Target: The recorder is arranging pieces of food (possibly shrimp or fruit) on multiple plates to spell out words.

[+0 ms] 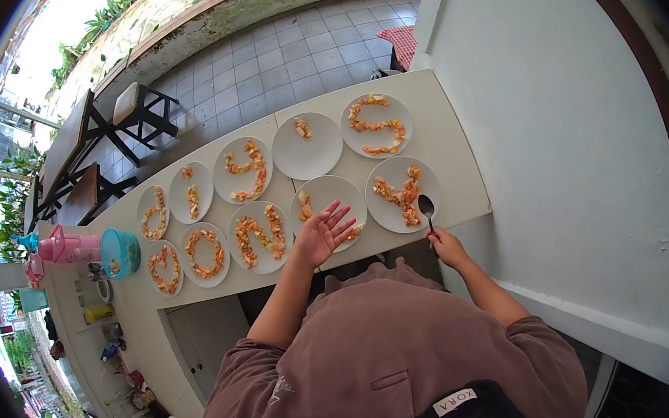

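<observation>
My right hand (449, 248) grips the handle of a dark spoon (426, 206). The spoon's bowl is over the right rim of the nearest right white plate (380, 220), which holds chopped orange and pale food (400, 195) laid out as a letter. My left hand (326, 233) is held palm up with fingers apart and nothing in it. It is above another white plate (345, 191) and hides part of the food pattern there. Several more white plates stand in two rows, including one (312, 157) with only a small cluster of food pieces (302, 128) near its top.
The plates stand on a cream countertop (456, 168) beside a white wall (554, 130). At the left end are a turquoise tub (120, 253) with food inside and a pink jug (69, 245). A stool (128, 104) and tables (65, 134) stand beyond on a tiled floor (273, 53).
</observation>
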Available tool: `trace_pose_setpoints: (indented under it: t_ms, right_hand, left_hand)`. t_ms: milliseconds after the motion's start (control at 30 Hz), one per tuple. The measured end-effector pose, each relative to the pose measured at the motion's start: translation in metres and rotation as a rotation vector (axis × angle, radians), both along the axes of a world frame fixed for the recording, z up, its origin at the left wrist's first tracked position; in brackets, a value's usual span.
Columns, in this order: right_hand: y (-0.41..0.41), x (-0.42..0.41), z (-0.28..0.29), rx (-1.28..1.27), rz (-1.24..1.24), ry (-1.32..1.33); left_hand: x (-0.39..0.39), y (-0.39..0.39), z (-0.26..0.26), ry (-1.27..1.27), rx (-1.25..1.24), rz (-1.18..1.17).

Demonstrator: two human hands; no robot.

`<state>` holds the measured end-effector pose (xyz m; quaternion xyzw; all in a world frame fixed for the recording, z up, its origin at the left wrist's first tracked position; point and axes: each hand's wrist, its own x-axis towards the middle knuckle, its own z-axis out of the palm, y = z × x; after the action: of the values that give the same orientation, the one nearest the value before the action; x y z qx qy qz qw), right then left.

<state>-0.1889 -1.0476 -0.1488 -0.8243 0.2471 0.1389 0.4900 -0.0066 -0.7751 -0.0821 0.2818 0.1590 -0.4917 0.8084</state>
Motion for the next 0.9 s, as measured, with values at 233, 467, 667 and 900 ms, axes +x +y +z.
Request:
trace_pose_setpoints:
  t_ms: [233, 467, 667, 900]
  right_hand:
    - [-0.018, -0.001, -0.014, 0.512, -0.42, 0.172]
    - [-0.016, -0.007, -0.028, 0.598, -0.393, 0.17]
    - [-0.006, -0.007, -0.038, 0.56, -0.26, 0.203]
    - [-0.003, -0.006, -0.035, 0.477, -0.268, 0.143]
  left_hand:
    - [-0.006, -0.004, -0.005, 0.006, 0.021, -0.026]
    - [-0.004, -0.01, -0.004, 0.01, 0.025, -0.026]
    - [-0.003, -0.009, -0.004, 0.003, 0.037, -0.016]
    - [-0.002, -0.01, -0.003, -0.005, 0.046, -0.016]
